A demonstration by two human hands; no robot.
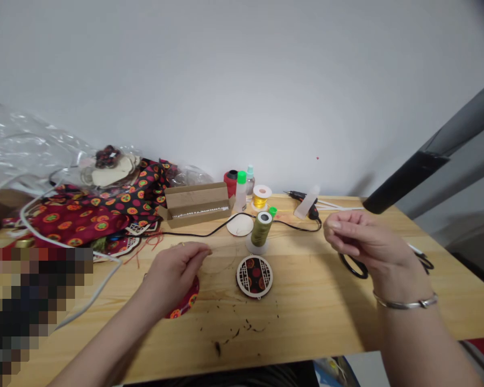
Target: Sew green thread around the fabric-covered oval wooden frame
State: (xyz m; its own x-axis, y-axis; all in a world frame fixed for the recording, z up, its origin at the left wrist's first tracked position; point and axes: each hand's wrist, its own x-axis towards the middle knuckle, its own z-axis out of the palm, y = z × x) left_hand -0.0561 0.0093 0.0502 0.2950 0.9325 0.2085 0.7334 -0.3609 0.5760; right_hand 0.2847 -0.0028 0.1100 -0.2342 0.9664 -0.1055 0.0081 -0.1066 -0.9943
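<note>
One left grip (179, 267) pinches one thread (225, 248); one right grip (369, 242), fingertips together; one lattice-framed disc (255, 276).

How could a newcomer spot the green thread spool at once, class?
On the wooden table, look between the left hand and right hand. Behind the latticed disc stands the green thread spool, its thread olive, unlike the yellow spool beyond.

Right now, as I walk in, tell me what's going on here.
A person's left hand is pinched and partly hides a red disc; the right hand, raised over the table, is pinched too. Anything held in either is too fine to tell. A green spool stands between the hands, a round piece lying in front of it.
</note>
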